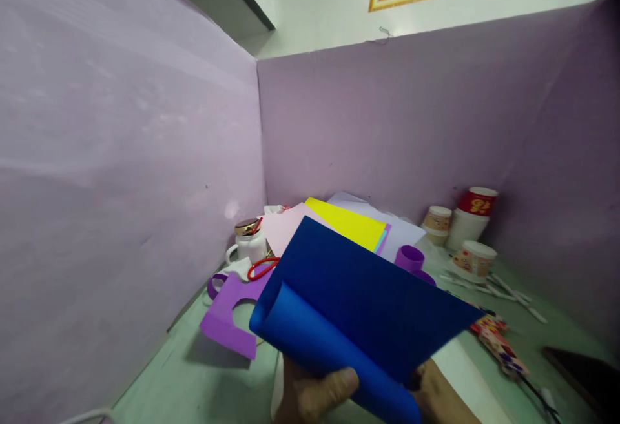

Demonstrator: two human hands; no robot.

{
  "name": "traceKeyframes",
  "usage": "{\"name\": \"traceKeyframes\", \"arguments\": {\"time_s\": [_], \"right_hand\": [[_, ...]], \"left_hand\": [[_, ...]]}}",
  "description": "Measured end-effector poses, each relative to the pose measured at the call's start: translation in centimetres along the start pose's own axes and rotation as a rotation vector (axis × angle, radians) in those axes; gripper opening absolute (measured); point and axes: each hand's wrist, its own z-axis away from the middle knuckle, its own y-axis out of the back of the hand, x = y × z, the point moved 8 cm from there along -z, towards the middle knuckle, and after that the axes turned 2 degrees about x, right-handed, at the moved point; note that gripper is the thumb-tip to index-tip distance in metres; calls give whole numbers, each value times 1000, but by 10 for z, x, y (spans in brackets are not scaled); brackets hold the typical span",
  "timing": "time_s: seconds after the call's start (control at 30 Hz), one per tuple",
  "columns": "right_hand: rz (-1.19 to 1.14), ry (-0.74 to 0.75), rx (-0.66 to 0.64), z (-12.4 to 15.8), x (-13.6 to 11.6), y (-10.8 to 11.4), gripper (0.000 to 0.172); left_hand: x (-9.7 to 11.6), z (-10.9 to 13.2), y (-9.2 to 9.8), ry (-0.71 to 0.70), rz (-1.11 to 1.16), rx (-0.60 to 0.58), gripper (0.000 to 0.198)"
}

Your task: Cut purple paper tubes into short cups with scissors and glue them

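— As you are holding the blue sheet (358,295) above the desk (159,385), which step are you working through?

— You seem to be rolling it: the near side is curling into a loose tube, while the rest is standing out flat beyond.

— And how are you holding it?

— Your left-hand grip (314,393) is wrapping the tube, its thumb pressing across the front and its fingers hiding behind. Your right-hand grip (438,388) is showing only partly at the sheet's lower right, so I cannot tell how open it is or whether it is pinching the paper.

— What is the next move calling for?

— Probably even turning from both ends; otherwise the tube may be skewing. You are also working close to the purple cut-out (225,321) on the left, so watch for snagging.
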Motion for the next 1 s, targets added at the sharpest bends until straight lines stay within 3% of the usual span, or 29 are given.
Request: {"name": "traceKeyframes", "arguments": {"time_s": [0.13, 0.23, 0.33, 0.43, 0.5, 0.67, 0.77, 0.87, 1.0], "right_hand": [[-123, -67, -90, 1, 1, -8, 9], [-226, -130, -98, 4, 6, -9, 9], [-351, -184, -51, 5, 13, -6, 10], [-422, -244, 38, 5, 25, 1, 14], [-472, -271, 83, 6, 31, 5, 16], [-563, -312, 103, 7, 33, 10, 12], [-585, -331, 80, 8, 32, 10, 12], [-593, -337, 67, 8, 33, 9, 14], [-587, -341, 80, 9, 36, 10, 16]], "left_hand": [[14, -20, 30, 1, 301, 336, 60], [34, -31, 53, -70, 276, 498, 44], [53, -37, 81, -139, 217, 603, 17], [67, -46, 101, -183, 129, 603, 6], [75, -52, 107, -218, 110, 588, 13], [92, -52, 94, -412, 26, 548, 10], [103, -41, 70, -576, -133, 424, 41], [100, -34, 52, -581, -392, 304, 62], [97, -32, 46, -629, -632, 291, 29]]}}
